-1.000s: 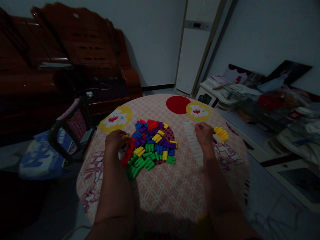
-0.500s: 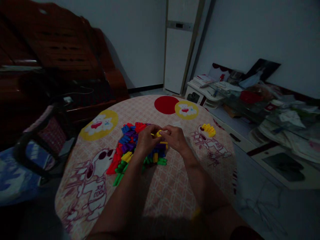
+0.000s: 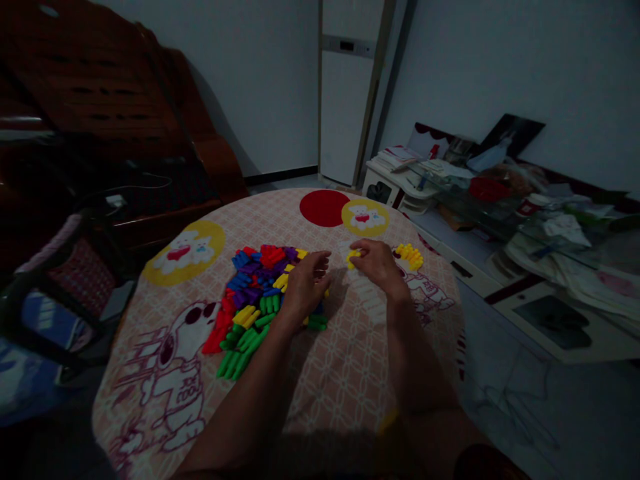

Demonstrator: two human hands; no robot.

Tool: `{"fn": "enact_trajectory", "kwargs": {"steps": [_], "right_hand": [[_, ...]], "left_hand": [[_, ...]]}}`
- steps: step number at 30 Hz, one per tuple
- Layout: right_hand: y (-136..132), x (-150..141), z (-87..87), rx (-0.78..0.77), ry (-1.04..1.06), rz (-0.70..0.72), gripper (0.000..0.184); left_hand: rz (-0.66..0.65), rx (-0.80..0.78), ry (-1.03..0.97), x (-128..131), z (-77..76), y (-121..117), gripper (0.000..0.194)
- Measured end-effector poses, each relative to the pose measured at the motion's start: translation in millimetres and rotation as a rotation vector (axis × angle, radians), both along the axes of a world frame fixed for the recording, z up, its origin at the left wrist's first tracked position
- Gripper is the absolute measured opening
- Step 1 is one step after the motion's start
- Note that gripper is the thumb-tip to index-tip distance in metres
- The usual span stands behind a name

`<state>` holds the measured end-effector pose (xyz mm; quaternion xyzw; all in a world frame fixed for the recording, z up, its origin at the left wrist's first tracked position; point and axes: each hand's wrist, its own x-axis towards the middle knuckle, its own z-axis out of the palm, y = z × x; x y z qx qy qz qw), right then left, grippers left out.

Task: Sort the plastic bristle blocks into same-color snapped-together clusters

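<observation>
A pile of plastic toy blocks (image 3: 257,273) in red, blue, purple, green and yellow lies on the patterned tablecloth (image 3: 345,373). My left hand (image 3: 307,283) hovers at the pile's right edge, fingers apart and holding nothing, and hides part of the blocks. Pinched between thumb and fingers of my right hand (image 3: 377,267) is a yellow toy block (image 3: 353,259), held above a pale printed strip (image 3: 370,297) on the cloth. To the right of that hand sits a small group of yellow toy blocks (image 3: 410,257).
A dark-framed chair (image 3: 65,287) stands left of the table, with a carved wooden sofa (image 3: 125,100) behind it. Along the right wall, a cabinet (image 3: 550,320) carries papers, bags and a red bowl (image 3: 489,189). A tall white air conditioner (image 3: 345,113) stands at the back.
My left hand brought a yellow block from the pile's left side to my right hand, then let go. My right hand has carried it rightward. The view has turned a little right.
</observation>
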<state>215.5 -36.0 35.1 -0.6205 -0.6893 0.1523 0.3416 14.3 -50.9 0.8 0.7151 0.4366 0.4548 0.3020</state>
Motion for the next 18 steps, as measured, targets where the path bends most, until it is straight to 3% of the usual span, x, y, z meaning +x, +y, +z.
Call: {"fn": "enact_trajectory", "kwargs": {"steps": [4,7,12,18], "right_hand": [[3,59,-12.1,0.005,-0.190,-0.310,0.036],[2,85,-23.8,-0.095,-0.360,-0.397,0.029],[3,95,-34.3,-0.216,-0.462,-0.428,0.018],[2,105,-33.2,-0.133,-0.427,-0.647,0.030]], "left_hand": [[0.046,-0.025,0.029,-8,-1.2,4,0.036],[0.050,-0.038,0.038,-10,-1.3,6,0.033],[0.045,-0.067,0.035,-10,-1.4,6,0.030],[0.022,-0.097,-0.024,-11,-2.2,6,0.030]]}}
